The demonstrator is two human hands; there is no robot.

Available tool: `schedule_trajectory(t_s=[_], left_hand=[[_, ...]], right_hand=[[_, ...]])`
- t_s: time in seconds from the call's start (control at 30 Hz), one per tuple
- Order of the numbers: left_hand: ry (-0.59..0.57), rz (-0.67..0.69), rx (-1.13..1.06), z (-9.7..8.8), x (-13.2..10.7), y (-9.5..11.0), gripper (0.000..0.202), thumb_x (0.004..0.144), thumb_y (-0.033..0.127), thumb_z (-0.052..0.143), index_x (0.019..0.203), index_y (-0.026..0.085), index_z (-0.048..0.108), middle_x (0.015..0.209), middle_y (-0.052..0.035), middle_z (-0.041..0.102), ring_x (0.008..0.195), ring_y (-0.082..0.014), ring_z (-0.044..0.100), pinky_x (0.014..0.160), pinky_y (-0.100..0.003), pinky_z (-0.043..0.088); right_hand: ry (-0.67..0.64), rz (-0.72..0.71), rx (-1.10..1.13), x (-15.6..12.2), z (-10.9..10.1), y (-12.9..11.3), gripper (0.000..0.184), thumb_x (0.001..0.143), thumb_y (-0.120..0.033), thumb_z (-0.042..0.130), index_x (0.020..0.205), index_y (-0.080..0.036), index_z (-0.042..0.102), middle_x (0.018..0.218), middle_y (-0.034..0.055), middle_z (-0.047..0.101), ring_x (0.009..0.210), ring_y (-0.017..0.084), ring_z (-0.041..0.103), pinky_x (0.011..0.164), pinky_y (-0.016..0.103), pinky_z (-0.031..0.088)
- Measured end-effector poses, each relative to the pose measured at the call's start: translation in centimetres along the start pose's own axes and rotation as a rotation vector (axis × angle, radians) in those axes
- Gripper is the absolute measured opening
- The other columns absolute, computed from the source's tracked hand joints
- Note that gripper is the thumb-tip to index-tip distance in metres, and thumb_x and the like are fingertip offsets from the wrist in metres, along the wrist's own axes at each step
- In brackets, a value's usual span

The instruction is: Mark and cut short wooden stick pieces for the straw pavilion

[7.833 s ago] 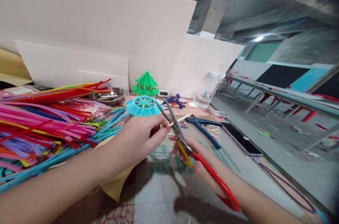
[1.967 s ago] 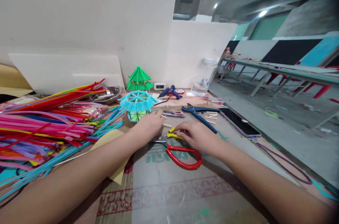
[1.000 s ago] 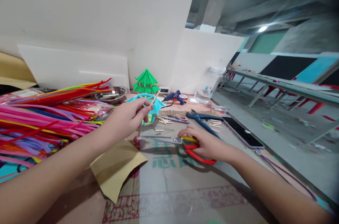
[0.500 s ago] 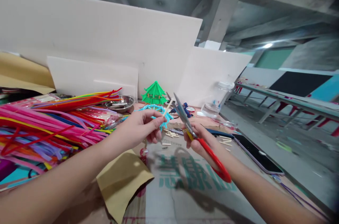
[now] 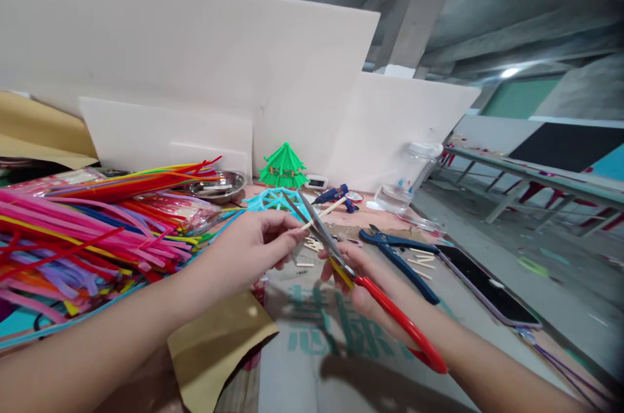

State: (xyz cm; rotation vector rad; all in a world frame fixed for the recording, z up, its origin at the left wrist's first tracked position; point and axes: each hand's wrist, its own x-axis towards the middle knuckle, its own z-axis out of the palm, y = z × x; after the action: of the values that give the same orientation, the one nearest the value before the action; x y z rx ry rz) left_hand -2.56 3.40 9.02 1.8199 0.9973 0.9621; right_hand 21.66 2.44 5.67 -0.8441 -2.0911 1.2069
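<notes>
Between the thumb and fingers of my left hand (image 5: 260,237) is one end of a thin wooden stick (image 5: 334,207), which slants up to the right. My right hand (image 5: 363,270) grips red-handled scissors (image 5: 336,250), their blades parted and crossing the stick close to my left fingertips. Just behind the blades lies a light-blue lattice piece (image 5: 275,199) of fuzzy stems. A green roof-shaped piece (image 5: 284,167) stands farther back. Several short cut sticks (image 5: 312,244) lie on the board under my hands, and more stick pieces (image 5: 423,260) lie to the right.
Bundles of coloured pipe cleaners (image 5: 97,224) fill the left side, beside a metal bowl (image 5: 219,186). Blue-handled pliers (image 5: 397,257), a phone (image 5: 487,286) and a clear jar (image 5: 402,182) are at right. A blue glue gun (image 5: 336,195) lies behind; brown paper (image 5: 221,348) is in front.
The scissors have moved left and tilted, so their blades now cross the stick. The stick leans farther right and lower. The view has shifted slightly, showing more of the pliers.
</notes>
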Motion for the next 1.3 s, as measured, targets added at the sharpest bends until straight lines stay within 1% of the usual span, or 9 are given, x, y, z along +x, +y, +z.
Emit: schedule_trajectory(t_s=[0.1, 0.17, 0.3, 0.4, 0.67, 0.73, 0.9, 1.07, 1.3], left_hand=[[-0.008, -0.003, 0.044, 0.2, -0.1, -0.2, 0.027, 0.091, 0.041, 0.053, 0.091, 0.017, 0.065, 0.060, 0.0049, 0.051, 0.051, -0.0084, 0.047, 0.046, -0.018, 0.034], [-0.038, -0.022, 0.027, 0.3, -0.2, -0.2, 0.025, 0.091, 0.038, 0.051, 0.090, 0.017, 0.065, 0.058, 0.0054, 0.051, 0.049, -0.0085, 0.048, 0.045, -0.018, 0.036], [-0.106, -0.108, -0.136, 0.5, -0.2, 0.2, 0.018, 0.085, 0.032, 0.053, 0.085, 0.017, 0.062, 0.058, 0.0039, 0.060, 0.048, -0.0095, 0.055, 0.049, -0.020, 0.044], [-0.147, -0.170, -0.224, 0.4, 0.0, 0.4, 0.017, 0.082, 0.031, 0.056, 0.088, 0.016, 0.062, 0.062, 0.0003, 0.068, 0.048, -0.0103, 0.058, 0.051, -0.022, 0.048], [-0.217, -0.182, -0.307, 0.0, 0.0, 0.1, 0.017, 0.081, 0.031, 0.059, 0.089, 0.016, 0.063, 0.067, -0.0022, 0.072, 0.051, -0.0109, 0.062, 0.052, -0.022, 0.050], [-0.211, -0.169, -0.270, 0.0, -0.1, 0.1, 0.017, 0.083, 0.031, 0.058, 0.090, 0.017, 0.064, 0.065, -0.0011, 0.071, 0.051, -0.0111, 0.062, 0.053, -0.022, 0.050], [-0.124, -0.113, -0.058, -0.1, -0.2, 0.5, 0.017, 0.084, 0.029, 0.055, 0.088, 0.017, 0.067, 0.057, 0.0024, 0.063, 0.051, -0.0119, 0.060, 0.051, -0.022, 0.048], [-0.112, -0.083, 0.070, -0.1, -0.6, 0.8, 0.022, 0.085, 0.028, 0.051, 0.092, 0.018, 0.070, 0.057, 0.0030, 0.060, 0.051, -0.0120, 0.059, 0.050, -0.021, 0.046], [-0.046, 0.028, 0.233, -0.1, -0.7, 1.0, 0.026, 0.087, 0.031, 0.049, 0.089, 0.019, 0.072, 0.058, 0.0030, 0.058, 0.049, -0.0100, 0.051, 0.045, -0.018, 0.038]], right_hand=[[-0.018, 0.003, -0.002, 0.0, 0.1, -0.3, 0.068, 0.085, -0.073, 0.050, 0.131, -0.023, 0.044, 0.106, 0.0080, 0.054, 0.083, 0.018, 0.051, 0.068, 0.028, 0.045], [-0.031, 0.008, -0.001, 0.1, 0.2, -0.7, 0.066, 0.085, -0.073, 0.050, 0.129, -0.024, 0.046, 0.104, 0.0070, 0.054, 0.083, 0.018, 0.050, 0.066, 0.026, 0.043], [-0.041, 0.012, 0.020, 0.0, 0.4, -1.0, 0.065, 0.086, -0.072, 0.050, 0.130, -0.025, 0.044, 0.103, 0.0057, 0.053, 0.082, 0.018, 0.048, 0.068, 0.028, 0.042], [-0.055, 0.018, 0.043, -0.2, 0.4, -0.9, 0.066, 0.087, -0.071, 0.050, 0.133, -0.025, 0.041, 0.104, 0.0058, 0.051, 0.082, 0.018, 0.047, 0.069, 0.029, 0.042], [-0.106, 0.040, 0.014, -0.3, -0.1, -2.0, 0.062, 0.088, -0.071, 0.049, 0.130, -0.024, 0.047, 0.105, 0.0068, 0.051, 0.083, 0.019, 0.048, 0.071, 0.031, 0.043], [-0.111, 0.041, 0.018, -0.4, -0.2, -2.2, 0.063, 0.088, -0.071, 0.049, 0.130, -0.024, 0.047, 0.105, 0.0067, 0.052, 0.083, 0.018, 0.048, 0.071, 0.031, 0.043], [-0.099, 0.030, 0.001, -0.4, -0.2, -2.3, 0.065, 0.087, -0.072, 0.048, 0.132, -0.025, 0.047, 0.105, 0.0068, 0.054, 0.085, 0.019, 0.049, 0.072, 0.030, 0.044], [-0.072, 0.022, -0.026, -0.3, 0.0, -2.2, 0.066, 0.086, -0.072, 0.050, 0.131, -0.024, 0.049, 0.106, 0.0069, 0.055, 0.088, 0.020, 0.052, 0.075, 0.029, 0.047], [-0.036, 0.030, -0.042, -0.5, 0.0, -1.3, 0.069, 0.085, -0.071, 0.055, 0.133, -0.023, 0.048, 0.103, 0.0073, 0.057, 0.089, 0.022, 0.054, 0.079, 0.033, 0.048]])
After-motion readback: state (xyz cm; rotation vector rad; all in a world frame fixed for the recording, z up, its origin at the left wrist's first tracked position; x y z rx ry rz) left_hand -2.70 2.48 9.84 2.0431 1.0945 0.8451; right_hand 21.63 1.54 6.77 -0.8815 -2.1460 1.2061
